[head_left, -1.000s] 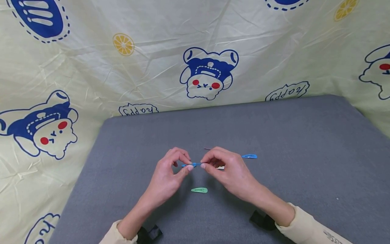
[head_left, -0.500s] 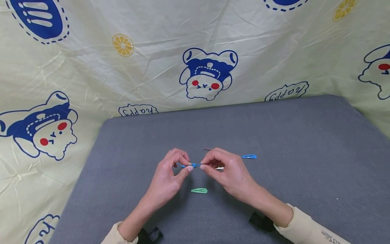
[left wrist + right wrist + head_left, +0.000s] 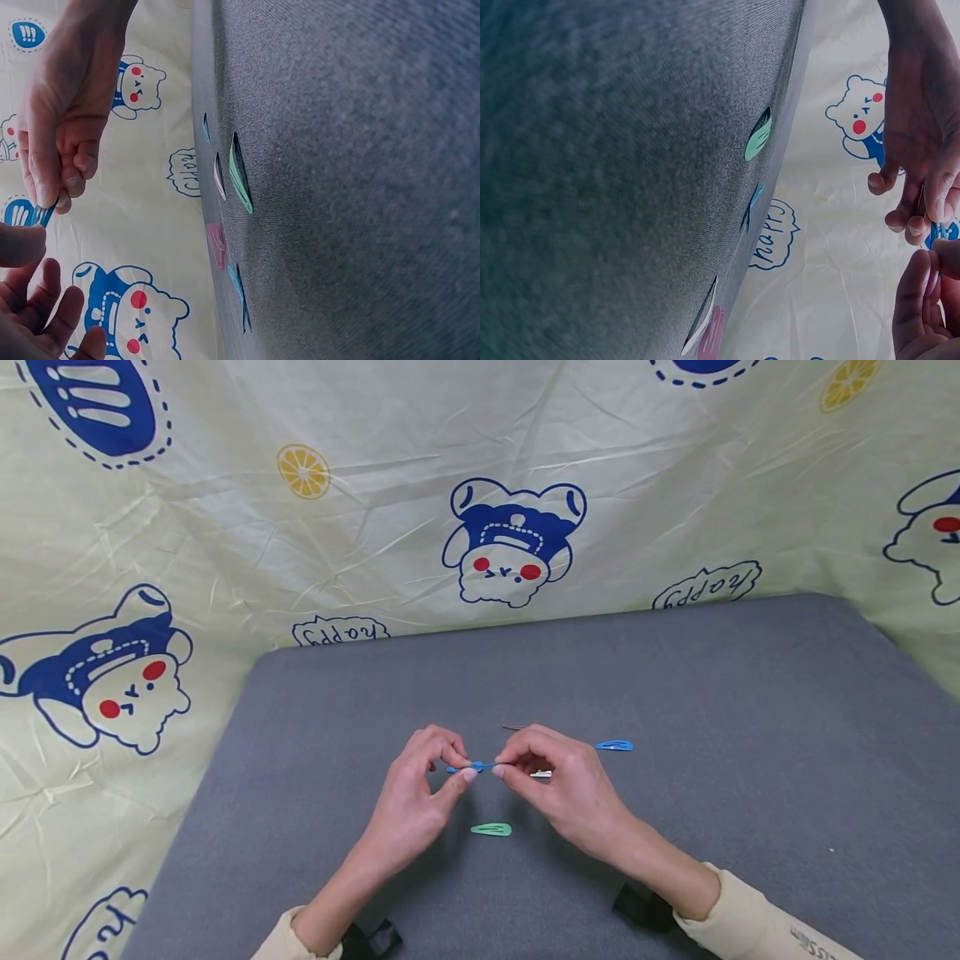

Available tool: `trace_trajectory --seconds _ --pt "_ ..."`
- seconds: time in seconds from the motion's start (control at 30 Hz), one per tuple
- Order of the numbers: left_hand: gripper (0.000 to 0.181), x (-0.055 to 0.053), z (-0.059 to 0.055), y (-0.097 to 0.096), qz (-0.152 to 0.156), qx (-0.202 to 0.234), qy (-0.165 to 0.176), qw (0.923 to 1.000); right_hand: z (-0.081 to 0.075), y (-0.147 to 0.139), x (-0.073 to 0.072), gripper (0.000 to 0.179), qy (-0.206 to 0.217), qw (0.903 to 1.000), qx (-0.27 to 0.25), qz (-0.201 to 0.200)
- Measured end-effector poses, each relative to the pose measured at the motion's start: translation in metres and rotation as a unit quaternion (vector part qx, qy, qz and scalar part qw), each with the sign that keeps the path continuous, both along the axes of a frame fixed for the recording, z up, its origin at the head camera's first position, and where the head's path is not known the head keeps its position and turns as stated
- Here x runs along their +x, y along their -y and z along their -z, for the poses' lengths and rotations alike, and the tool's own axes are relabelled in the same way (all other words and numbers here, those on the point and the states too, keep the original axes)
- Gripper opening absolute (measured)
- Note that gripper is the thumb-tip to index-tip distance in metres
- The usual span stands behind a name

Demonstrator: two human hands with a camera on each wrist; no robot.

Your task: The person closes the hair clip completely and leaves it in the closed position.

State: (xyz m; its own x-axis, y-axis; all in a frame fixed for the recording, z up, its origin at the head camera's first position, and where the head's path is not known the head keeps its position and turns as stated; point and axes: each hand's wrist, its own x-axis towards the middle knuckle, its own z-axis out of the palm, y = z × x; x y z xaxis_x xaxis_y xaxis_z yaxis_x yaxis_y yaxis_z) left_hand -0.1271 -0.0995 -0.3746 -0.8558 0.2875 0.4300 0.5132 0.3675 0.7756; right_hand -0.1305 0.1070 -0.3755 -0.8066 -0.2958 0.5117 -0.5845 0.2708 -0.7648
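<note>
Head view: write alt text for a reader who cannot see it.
A left hand and a right hand pinch a slim blue hair clip above a grey fabric-covered table. On the table, a green teardrop-shaped clip lies nearer the wearer and another glossy blue clip farther off at right. Cream cloth printed with cartoon animals hangs behind.

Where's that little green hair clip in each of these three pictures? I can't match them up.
Head: lower middle, green clip lying below both hands.
Left wrist: almost dead centre, green clip standing out as a slanted sliver.
Right wrist: right of centre, upper half, green clip.
Shared landmark: the blue clip pinched between the left hand and right hand.
</note>
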Motion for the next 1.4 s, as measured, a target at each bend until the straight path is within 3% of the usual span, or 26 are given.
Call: trace_trajectory --seconds 0.6,1.0,1.23,1.4 --pt "0.021 0.0 0.003 -0.003 0.009 0.044 -0.001 0.999 0.002 -0.001 0.0 0.017 0.004 1.0 -0.001 -0.008" --pt "0.021 0.0 0.006 -0.005 0.005 0.058 -0.024 0.998 0.002 0.001 0.001 0.02 -0.002 0.9997 -0.025 -0.006" --pt "0.02 0.003 0.0 -0.006 0.012 0.086 -0.009 0.9962 0.002 0.0 0.001 0.011 0.068 0.9964 -0.051 -0.007" --pt "0.021 0.008 -0.013 -0.01 0.02 0.084 -0.033 0.9958 0.001 0.001 0.001 0.009 0.098 0.9945 -0.031 0.018"
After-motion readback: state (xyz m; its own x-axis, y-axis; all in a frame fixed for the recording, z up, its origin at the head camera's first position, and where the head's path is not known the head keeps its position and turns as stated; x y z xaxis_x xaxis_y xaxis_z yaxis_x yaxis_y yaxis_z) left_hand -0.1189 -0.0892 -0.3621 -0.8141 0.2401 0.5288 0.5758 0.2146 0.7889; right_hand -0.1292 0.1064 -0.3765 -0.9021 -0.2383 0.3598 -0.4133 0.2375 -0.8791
